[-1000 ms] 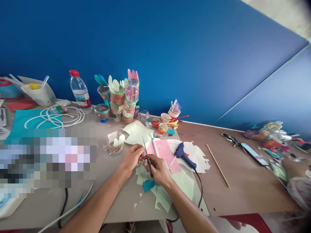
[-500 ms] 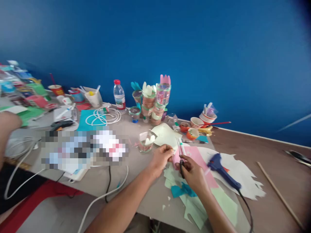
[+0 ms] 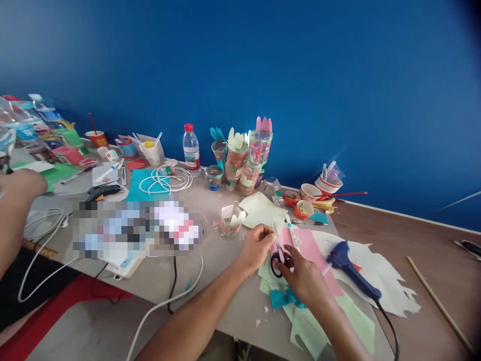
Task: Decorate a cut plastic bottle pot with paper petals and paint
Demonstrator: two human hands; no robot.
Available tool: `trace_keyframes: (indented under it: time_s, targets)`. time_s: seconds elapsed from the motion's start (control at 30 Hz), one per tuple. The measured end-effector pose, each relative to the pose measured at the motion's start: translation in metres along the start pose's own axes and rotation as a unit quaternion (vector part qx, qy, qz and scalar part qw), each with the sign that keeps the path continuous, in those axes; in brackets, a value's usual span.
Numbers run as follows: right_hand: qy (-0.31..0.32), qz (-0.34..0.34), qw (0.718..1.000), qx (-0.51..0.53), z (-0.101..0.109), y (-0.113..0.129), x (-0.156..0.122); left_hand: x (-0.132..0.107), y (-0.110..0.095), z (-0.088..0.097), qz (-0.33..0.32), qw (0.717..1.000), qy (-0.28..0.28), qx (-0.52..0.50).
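Turned the scissors [image 3: 279,250] since the earlier frame, from nearly edge-on to handle rings in plain view. Holding them blades toward the far edge of the worktop [image 3: 218,250], nearer its right edge than its left, beside the pink sheet [image 3: 315,253] and over part of the green paper [image 3: 356,321]. Keeping right hand [image 3: 302,271] fingers closed about the handles. Pressing left hand [image 3: 257,245] fingertips together just beside the blades; cannot tell whether pinching paper. Seem to be partway through a cutting step, judging by small scraps [image 3: 258,323] toward the near edge. Would call next, probably, for a steady left pinch, blades lined up before closing, and fingertips out of their path.
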State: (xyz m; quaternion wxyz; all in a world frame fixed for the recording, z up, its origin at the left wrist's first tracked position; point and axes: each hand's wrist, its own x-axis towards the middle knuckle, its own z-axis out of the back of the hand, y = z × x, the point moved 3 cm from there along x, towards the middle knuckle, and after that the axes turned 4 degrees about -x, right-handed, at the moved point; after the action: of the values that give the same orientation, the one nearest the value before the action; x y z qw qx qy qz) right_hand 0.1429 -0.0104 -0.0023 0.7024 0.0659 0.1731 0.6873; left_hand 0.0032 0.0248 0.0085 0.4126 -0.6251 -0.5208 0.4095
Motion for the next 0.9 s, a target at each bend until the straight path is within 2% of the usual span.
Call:
trace_keyframes:
  time_s: [0.2,0.33,0.6,0.9]
  targets:
    - [0.042,0.009,0.993,-0.109,0.006,0.018,0.004,0.003,0.007,0.002,-0.007,1.000,0.000,0.011]
    - [0.044,0.030,0.988,-0.148,0.012,0.029,0.004,0.006,0.011,0.005,-0.018,1.000,-0.014,0.013]
    - [0.064,0.063,0.990,-0.113,0.024,0.031,0.009,0.009,0.017,0.008,0.013,0.999,-0.020,0.023]
    - [0.070,0.062,0.982,-0.163,0.023,0.033,0.015,0.009,0.014,0.008,-0.009,0.999,-0.014,0.030]
